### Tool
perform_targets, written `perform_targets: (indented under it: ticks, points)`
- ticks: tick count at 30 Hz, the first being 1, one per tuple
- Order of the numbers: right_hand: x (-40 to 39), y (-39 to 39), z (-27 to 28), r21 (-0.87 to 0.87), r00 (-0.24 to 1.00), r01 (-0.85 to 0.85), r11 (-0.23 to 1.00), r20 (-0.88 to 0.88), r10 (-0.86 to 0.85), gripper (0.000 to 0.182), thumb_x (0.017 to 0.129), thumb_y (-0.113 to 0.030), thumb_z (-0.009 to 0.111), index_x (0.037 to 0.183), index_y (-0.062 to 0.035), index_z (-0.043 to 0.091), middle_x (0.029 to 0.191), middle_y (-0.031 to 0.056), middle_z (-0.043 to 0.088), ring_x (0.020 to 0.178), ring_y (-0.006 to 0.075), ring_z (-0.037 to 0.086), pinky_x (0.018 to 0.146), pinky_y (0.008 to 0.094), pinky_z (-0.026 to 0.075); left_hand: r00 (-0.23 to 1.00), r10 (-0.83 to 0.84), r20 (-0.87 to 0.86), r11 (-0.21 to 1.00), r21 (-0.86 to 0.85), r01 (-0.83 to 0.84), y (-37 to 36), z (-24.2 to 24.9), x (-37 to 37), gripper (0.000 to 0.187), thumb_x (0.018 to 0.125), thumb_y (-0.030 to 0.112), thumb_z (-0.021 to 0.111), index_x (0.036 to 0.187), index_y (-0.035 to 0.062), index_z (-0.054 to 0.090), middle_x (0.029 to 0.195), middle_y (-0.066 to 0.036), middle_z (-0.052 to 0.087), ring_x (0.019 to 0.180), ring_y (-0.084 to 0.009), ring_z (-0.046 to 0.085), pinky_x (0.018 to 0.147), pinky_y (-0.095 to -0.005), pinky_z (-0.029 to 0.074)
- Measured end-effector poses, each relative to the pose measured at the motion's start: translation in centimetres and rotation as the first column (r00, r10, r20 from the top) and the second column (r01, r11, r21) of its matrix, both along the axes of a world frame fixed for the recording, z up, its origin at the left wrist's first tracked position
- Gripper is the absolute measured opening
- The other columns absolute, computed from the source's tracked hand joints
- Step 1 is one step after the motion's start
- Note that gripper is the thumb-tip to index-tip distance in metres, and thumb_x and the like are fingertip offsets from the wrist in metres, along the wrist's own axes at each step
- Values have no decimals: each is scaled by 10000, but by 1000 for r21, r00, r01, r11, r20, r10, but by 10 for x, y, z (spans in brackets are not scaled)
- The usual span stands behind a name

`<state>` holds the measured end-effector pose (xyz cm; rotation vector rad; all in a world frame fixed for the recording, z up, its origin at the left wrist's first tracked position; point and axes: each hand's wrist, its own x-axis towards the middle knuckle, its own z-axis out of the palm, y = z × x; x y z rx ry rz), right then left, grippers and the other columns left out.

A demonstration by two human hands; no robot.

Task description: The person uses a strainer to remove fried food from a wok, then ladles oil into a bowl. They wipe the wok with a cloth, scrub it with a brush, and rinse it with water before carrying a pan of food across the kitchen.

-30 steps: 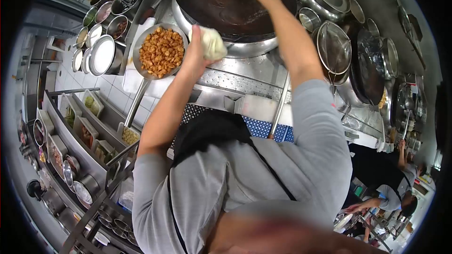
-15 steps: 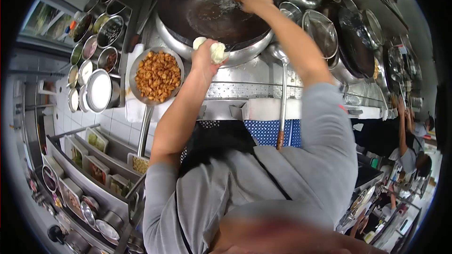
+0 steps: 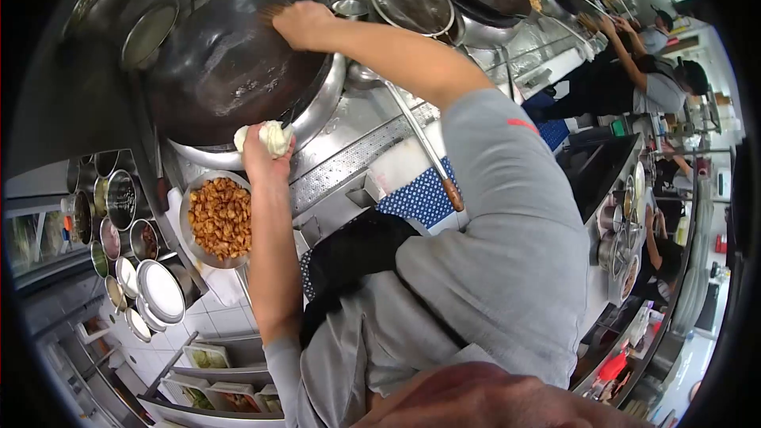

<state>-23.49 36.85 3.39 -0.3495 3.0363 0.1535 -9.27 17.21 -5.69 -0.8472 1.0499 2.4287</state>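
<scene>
A large dark wok (image 3: 230,71) sits over the metal stove ring, with a wet sheen inside. My left hand (image 3: 261,160) is closed around a bunched white cloth (image 3: 276,139) at the wok's near rim. Over the far right side of the wok, my right hand (image 3: 305,25) grips a bamboo wok brush (image 3: 273,13), its bristles partly hidden by the hand and blurred. Beside my left forearm stands a long-handled metal pan (image 3: 220,218) full of browned, fried-looking pieces.
A long-handled ladle (image 3: 416,128) lies right of the wok, near a wire-mesh strainer (image 3: 411,1). Metal containers, including a white-filled one (image 3: 161,289), stand at the left. Ingredient trays (image 3: 210,357) are lower left. Another person (image 3: 658,87) works at the far right.
The view has turned, so the wok and pan appear further left. The right hand and brush have moved across the wok. Both hands keep their holds.
</scene>
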Motion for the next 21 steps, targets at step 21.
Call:
perform_targets:
  ticks: [21]
  points:
    - [138,94,90,-743,897,280,607,428,111,173,758,-135,673,903,-40,666,637,28,561,530,170,557,422,327,440,976,-26,-217,938,-342,-51,-95,74,23,109,820,215,615,856,112,625,725,-49,645,556,-226,625,415,-330,441]
